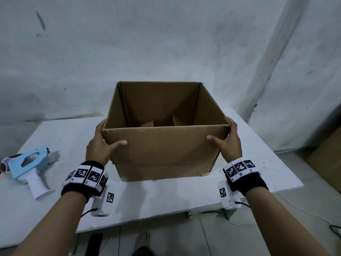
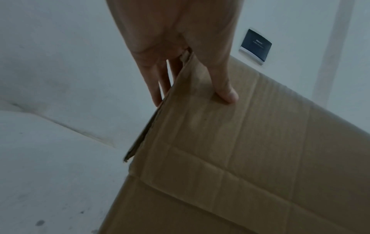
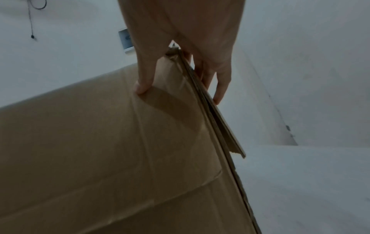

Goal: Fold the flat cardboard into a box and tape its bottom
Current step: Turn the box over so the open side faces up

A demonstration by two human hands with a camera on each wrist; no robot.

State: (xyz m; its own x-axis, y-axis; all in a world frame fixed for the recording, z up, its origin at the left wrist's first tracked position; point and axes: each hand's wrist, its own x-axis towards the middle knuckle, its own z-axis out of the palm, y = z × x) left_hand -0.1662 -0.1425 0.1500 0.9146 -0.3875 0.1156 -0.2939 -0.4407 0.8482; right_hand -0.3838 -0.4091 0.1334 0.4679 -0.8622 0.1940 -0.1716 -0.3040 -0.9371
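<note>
A brown cardboard box (image 1: 162,150) stands opened into a square tube on the white table (image 1: 166,196), its top open toward me. Inside, two bottom flaps (image 1: 147,124) stick up loosely. My left hand (image 1: 106,139) grips the near left corner, thumb (image 2: 226,91) on the front face and fingers along the left side. At the near right corner my right hand (image 1: 228,137) holds the same way, thumb (image 3: 142,85) on the front face. A blue and white tape dispenser (image 1: 27,167) lies on the table at the far left, away from both hands.
A grey-white wall rises right behind the table. Brown cardboard (image 1: 328,163) sits on the floor past the table's right edge, with cables (image 1: 313,215) near it. A dark wall plate (image 2: 255,45) shows in the left wrist view.
</note>
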